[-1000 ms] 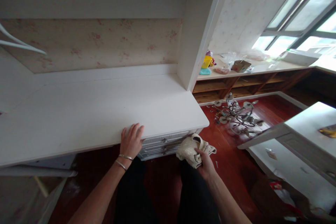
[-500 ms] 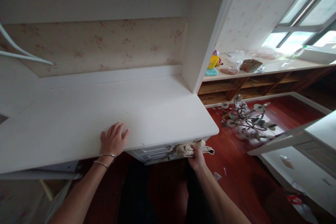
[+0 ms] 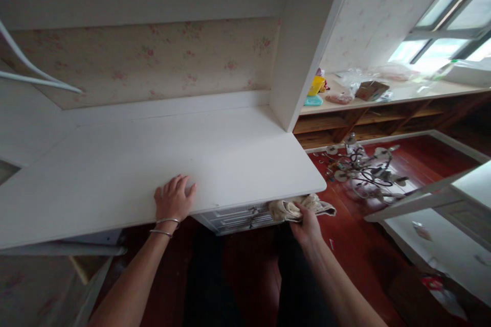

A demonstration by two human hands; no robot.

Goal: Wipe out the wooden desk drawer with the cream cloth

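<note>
My left hand (image 3: 174, 198) lies flat on the white desktop (image 3: 230, 153) near its front edge, fingers spread, holding nothing. Two bracelets circle that wrist. My right hand (image 3: 307, 222) is closed around a bunched beige cloth (image 3: 282, 210), thumb on top, just under the desk's front right corner. The cloth is against the front of the white drawer unit (image 3: 230, 220), by its right side. Metal handles show on the drawer fronts. My palm and part of the fingers hide how the cloth is gripped.
A dismantled chandelier (image 3: 364, 168) lies on the red wood floor (image 3: 345, 245) to the right. Behind it, a low shelf (image 3: 402, 94) carries a box, plastic bags and a yellow container. A white cabinet (image 3: 433, 230) stands at right. White cables (image 3: 42, 79) hang at left.
My right hand has shifted slightly right along the drawer unit with the cloth still in it. My left hand rests on the desktop as before. The view has moved slightly.
</note>
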